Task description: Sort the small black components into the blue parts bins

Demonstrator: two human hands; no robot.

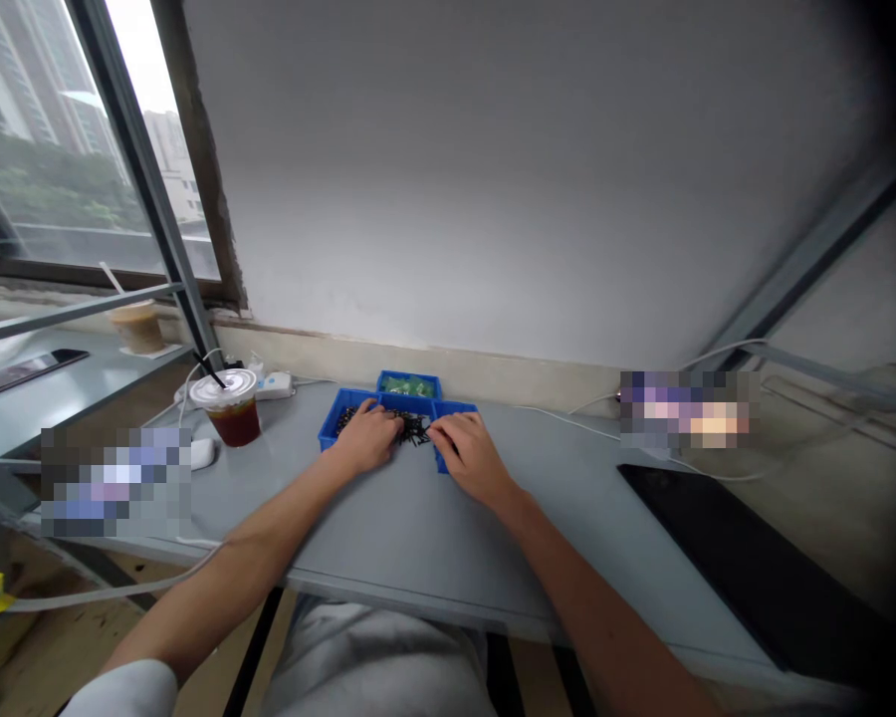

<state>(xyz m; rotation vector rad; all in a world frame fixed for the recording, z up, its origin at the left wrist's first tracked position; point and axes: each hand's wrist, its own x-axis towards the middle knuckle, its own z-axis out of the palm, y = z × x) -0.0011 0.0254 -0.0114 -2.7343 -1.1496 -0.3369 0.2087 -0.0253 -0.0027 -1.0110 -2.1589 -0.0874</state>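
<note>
My left hand (373, 436) is over black pieces (416, 431) in a blue bin (330, 422), my right hand (469, 450) over a second bin (457, 408); I can't tell if either pinches anything.

"What is the person wearing on top?"

"A pale grey garment of soft cloth (377, 657), loose and creased, with darker shading along its folds."

"And the sleeves?"

"On the left there's a short, plain, pale sleeve of light cloth (123, 689) with a smooth, rounded hem. Below it the left forearm (254, 551) is bare."

"The other side?"

"The right forearm (582, 588) is bare down to the view's bottom edge."

"Hands?"

"The left hand (373, 438) and right hand (470, 453) are both bare, wrists too."
</note>
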